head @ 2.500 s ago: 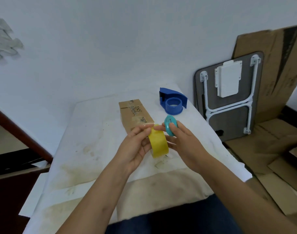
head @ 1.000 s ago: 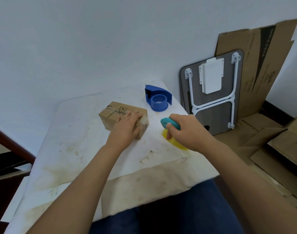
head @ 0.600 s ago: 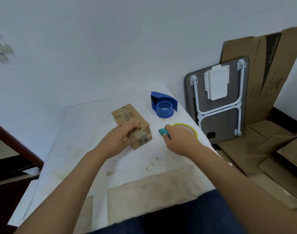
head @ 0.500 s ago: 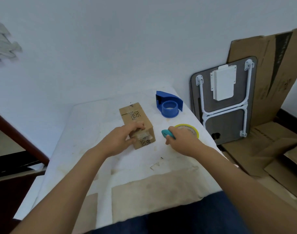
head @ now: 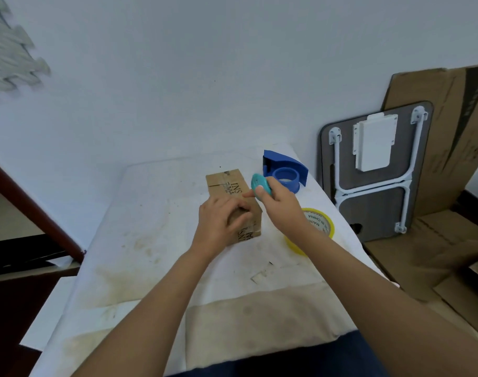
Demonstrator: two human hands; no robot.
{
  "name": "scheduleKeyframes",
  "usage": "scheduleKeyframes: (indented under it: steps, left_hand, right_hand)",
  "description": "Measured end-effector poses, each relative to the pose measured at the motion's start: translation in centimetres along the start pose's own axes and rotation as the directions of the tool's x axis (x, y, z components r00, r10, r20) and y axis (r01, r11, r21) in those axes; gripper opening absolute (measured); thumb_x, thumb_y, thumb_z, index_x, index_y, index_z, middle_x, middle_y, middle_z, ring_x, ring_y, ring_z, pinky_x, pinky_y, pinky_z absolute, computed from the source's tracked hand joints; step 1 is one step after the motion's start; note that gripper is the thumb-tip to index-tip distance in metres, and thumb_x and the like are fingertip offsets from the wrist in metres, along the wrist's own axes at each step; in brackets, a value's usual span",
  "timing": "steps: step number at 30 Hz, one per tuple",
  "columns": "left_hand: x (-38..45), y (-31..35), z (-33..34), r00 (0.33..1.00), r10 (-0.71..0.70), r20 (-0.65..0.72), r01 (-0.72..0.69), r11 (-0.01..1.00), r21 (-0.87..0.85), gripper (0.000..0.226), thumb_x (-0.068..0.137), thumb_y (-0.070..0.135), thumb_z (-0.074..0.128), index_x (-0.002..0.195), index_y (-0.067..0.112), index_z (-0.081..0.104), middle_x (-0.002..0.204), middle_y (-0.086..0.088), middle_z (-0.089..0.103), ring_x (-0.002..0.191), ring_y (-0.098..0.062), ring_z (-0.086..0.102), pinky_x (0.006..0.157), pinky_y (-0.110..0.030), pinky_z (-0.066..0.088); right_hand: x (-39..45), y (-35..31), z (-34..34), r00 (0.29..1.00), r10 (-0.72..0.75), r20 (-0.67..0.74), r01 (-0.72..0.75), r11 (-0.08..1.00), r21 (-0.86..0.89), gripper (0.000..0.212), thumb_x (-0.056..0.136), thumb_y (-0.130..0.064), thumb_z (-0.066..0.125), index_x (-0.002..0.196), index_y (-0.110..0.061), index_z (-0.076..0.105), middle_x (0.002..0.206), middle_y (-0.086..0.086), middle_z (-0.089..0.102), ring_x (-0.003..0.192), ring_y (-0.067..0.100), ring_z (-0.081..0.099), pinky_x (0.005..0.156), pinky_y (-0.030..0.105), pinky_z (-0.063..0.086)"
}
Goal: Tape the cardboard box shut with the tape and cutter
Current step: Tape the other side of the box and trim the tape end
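A small brown cardboard box [head: 227, 183] lies on the white table [head: 150, 240], clear tape showing across its top. My left hand [head: 221, 221] presses down on the box's near end, fingers curled over the top edge. My right hand [head: 276, 202] holds a round teal cutter [head: 261, 185] just above the box's right top edge, forefinger stretched towards the box. The yellow tape roll [head: 320, 224] lies flat on the table to the right, partly hidden behind my right wrist.
A blue tape dispenser [head: 285, 172] stands at the table's far right corner, behind the cutter. A folded small table [head: 373, 170] and cardboard sheets [head: 439, 148] lean against the wall on the right. Paper scraps [head: 258, 277] lie near the front.
The tape roll left my hands and now lies on the table. My left hand took hold of the box and turned it. My right hand lifted the cutter from the table up beside the box.
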State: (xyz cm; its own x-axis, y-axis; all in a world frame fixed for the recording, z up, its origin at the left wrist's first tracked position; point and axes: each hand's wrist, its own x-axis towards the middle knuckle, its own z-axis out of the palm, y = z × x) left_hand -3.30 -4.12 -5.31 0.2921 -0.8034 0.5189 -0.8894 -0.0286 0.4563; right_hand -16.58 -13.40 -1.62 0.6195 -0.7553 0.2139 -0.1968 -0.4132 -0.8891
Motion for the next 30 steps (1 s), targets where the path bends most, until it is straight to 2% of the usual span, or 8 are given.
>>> scheduleKeyframes:
  steps: [2, 6, 9, 11, 16, 20, 25, 30]
  left_hand:
    - [-0.1, -0.6, 0.4, 1.0, 0.021, -0.012, -0.021, 0.999, 0.029, 0.012, 0.086, 0.037, 0.068, 0.096, 0.033, 0.065, 0.094, 0.024, 0.059, 0.082, -0.007, 0.043, 0.079, -0.041, 0.044]
    - [-0.2, -1.1, 0.9, 0.997, 0.077, -0.031, -0.073, 0.993, 0.097, 0.019, 0.086, 0.04, 0.068, 0.104, 0.032, 0.065, 0.094, 0.016, 0.066, 0.082, -0.006, 0.038, 0.077, -0.035, 0.04]
    - [-0.2, -1.2, 0.9, 0.996, 0.086, -0.004, -0.085, 0.985, 0.151, 0.028, 0.09, 0.047, 0.057, 0.112, 0.031, 0.064, 0.098, 0.017, 0.065, 0.086, -0.004, 0.035, 0.081, -0.031, 0.035]
    - [-0.3, -1.3, 0.9, 0.996, 0.079, 0.031, -0.084, 0.978, 0.19, 0.036, 0.09, 0.051, 0.049, 0.116, 0.03, 0.063, 0.102, 0.016, 0.064, 0.09, -0.008, 0.039, 0.084, -0.032, 0.035]
    - [-0.9, -1.8, 2.0, 0.993, 0.121, 0.0, -0.116, 0.953, 0.281, 0.028, 0.086, 0.047, 0.063, 0.104, 0.026, 0.06, 0.103, 0.01, 0.063, 0.093, -0.017, 0.046, 0.084, -0.036, 0.037]
    - [-0.9, -1.9, 2.1, 0.988, 0.152, -0.033, -0.135, 0.94, 0.313, 0.029, 0.085, 0.046, 0.065, 0.103, 0.025, 0.057, 0.1, 0.007, 0.062, 0.091, -0.018, 0.046, 0.082, -0.037, 0.038]
    - [-0.8, -1.9, 1.6, 0.984, 0.172, 0.055, -0.181, 0.921, 0.344, 0.036, 0.085, 0.049, 0.061, 0.11, 0.026, 0.052, 0.103, 0.005, 0.059, 0.094, -0.021, 0.049, 0.082, -0.037, 0.036]
    - [-0.8, -1.9, 0.6, 0.97, 0.184, 0.159, -0.231, 0.899, 0.373, 0.051, 0.076, 0.05, 0.07, 0.116, 0.025, 0.052, 0.112, 0.005, 0.056, 0.101, -0.022, 0.05, 0.085, -0.037, 0.035]
  right_hand:
    - [0.3, 0.5, 0.5, 0.999, -0.036, 0.017, 0.037, 0.995, -0.089, 0.017, 0.1, -0.026, 0.045, 0.087, -0.017, 0.052, 0.068, -0.009, 0.055, 0.057, 0.005, 0.044, 0.054, 0.021, 0.035]
    - [0.5, 1.4, 1.0, 0.996, -0.093, -0.011, 0.09, 0.985, -0.148, 0.022, 0.1, -0.025, 0.045, 0.093, -0.007, 0.054, 0.069, 0.005, 0.053, 0.058, 0.014, 0.045, 0.054, 0.027, 0.035]
    - [0.4, 1.8, 1.3, 0.995, -0.092, -0.033, 0.088, 0.991, -0.105, 0.02, 0.1, -0.024, 0.045, 0.089, -0.009, 0.051, 0.066, -0.004, 0.047, 0.057, 0.01, 0.042, 0.054, 0.026, 0.035]
    - [0.4, 2.1, 1.4, 0.995, -0.088, -0.044, 0.084, 0.993, -0.087, 0.018, 0.1, -0.024, 0.045, 0.086, -0.013, 0.048, 0.064, -0.007, 0.044, 0.056, 0.009, 0.041, 0.053, 0.025, 0.034]
    - [0.4, 2.6, 1.8, 0.994, -0.087, -0.068, 0.082, 0.994, -0.066, 0.018, 0.1, -0.024, 0.046, 0.085, -0.014, 0.046, 0.063, -0.007, 0.043, 0.055, 0.009, 0.04, 0.052, 0.025, 0.035]
    - [0.3, 2.8, 1.9, 0.993, -0.083, -0.08, 0.079, 0.996, -0.05, 0.019, 0.1, -0.026, 0.045, 0.083, -0.017, 0.044, 0.062, -0.008, 0.043, 0.054, 0.007, 0.039, 0.05, 0.022, 0.033]
    - [0.2, 2.8, 1.9, 0.993, -0.072, -0.09, 0.071, 0.997, -0.014, 0.021, 0.1, -0.025, 0.046, 0.081, -0.016, 0.044, 0.062, -0.007, 0.044, 0.055, 0.008, 0.038, 0.05, 0.02, 0.032]
    - [0.2, 2.4, 1.7, 0.998, -0.029, -0.062, 0.032, 0.999, 0.039, 0.023, 0.1, -0.026, 0.045, 0.085, -0.009, 0.049, 0.068, -0.003, 0.05, 0.063, 0.012, 0.045, 0.058, 0.03, 0.039]
